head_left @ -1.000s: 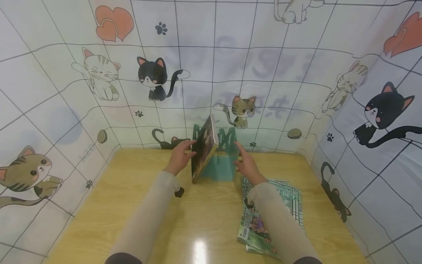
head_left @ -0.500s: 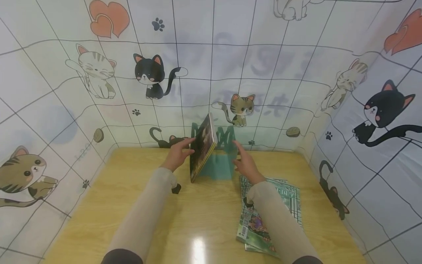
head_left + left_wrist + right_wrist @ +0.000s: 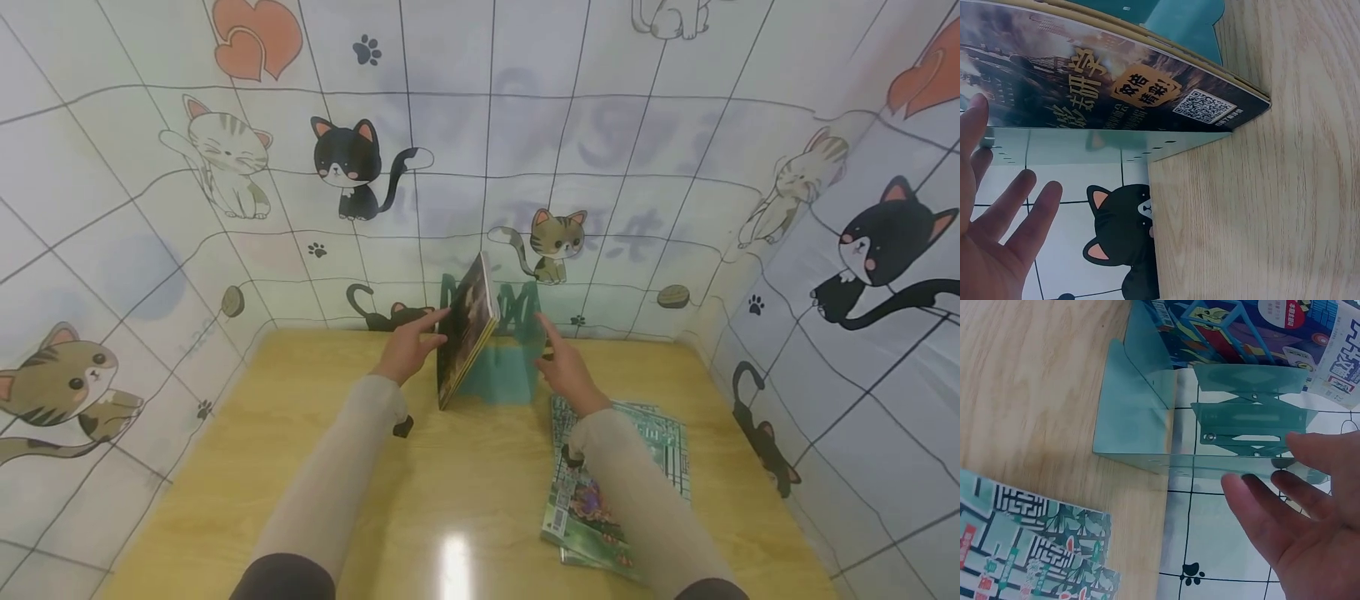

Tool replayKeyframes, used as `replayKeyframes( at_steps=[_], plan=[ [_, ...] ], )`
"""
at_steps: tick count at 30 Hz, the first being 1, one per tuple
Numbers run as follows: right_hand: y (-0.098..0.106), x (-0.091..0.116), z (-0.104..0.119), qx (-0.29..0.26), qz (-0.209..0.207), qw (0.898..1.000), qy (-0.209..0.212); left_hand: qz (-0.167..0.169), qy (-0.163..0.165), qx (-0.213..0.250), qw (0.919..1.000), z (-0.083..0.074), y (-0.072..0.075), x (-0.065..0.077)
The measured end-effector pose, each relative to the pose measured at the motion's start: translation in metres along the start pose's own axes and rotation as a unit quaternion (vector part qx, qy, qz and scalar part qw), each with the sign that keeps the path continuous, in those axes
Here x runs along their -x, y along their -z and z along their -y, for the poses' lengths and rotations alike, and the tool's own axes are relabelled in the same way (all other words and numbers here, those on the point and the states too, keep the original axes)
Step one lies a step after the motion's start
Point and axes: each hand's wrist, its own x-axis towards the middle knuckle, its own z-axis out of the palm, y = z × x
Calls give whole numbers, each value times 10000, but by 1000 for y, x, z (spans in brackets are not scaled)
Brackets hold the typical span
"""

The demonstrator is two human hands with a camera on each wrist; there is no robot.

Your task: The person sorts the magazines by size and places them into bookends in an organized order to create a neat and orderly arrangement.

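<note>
A green metal expandable book stand (image 3: 498,375) stands against the back wall; its folding back section shows in the right wrist view. Several thin magazines (image 3: 465,333) lean in its left part, tilted, with a dark printed cover (image 3: 1129,87) facing left. My left hand (image 3: 405,348) is at that cover and the stand's left panel (image 3: 1097,145), fingers spread and thumb over the cover. On the other side my right hand (image 3: 567,372) is at the stand's right side panel (image 3: 1210,462), fingers loosely bent, fingertips at or touching it. Exact contact at both hands is hard to tell.
Two overlapping green magazines (image 3: 585,525) lie flat at the right on the wooden table (image 3: 315,450), partly under my right forearm. A wall covering (image 3: 450,150) with cat drawings and grid lines encloses the table at the back and both sides.
The hands, the stand and the leaning magazines hold nearly the same positions. The head view shifts slightly.
</note>
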Motion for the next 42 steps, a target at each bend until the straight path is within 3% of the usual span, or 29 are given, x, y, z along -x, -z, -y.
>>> replayKeyframes(
  at_steps=[5, 18, 23, 28, 36, 42],
  plan=[
    [0, 7, -8, 137, -161, 9997, 152, -37, -93, -62, 9999, -1, -2, -1],
    [-5, 61, -37, 914, 110, 9953, -312, -23, -155, -77, 9998, -3, -4, 1],
    [-8, 80, -52, 1663, 181, 9845, -536, -110, -204, -5, 9997, -3, -6, 1],
    [-9, 93, -59, 2196, 499, 9680, -1105, -321, -303, 33, 9990, -2, -5, 0],
    [-12, 106, -60, 2545, 740, 9466, -1834, -233, -219, 30, 9995, -2, -3, -1],
    [-23, 112, -64, 2389, 758, 9449, -2106, -247, -257, -60, 9993, -1, -5, 0]
  ],
)
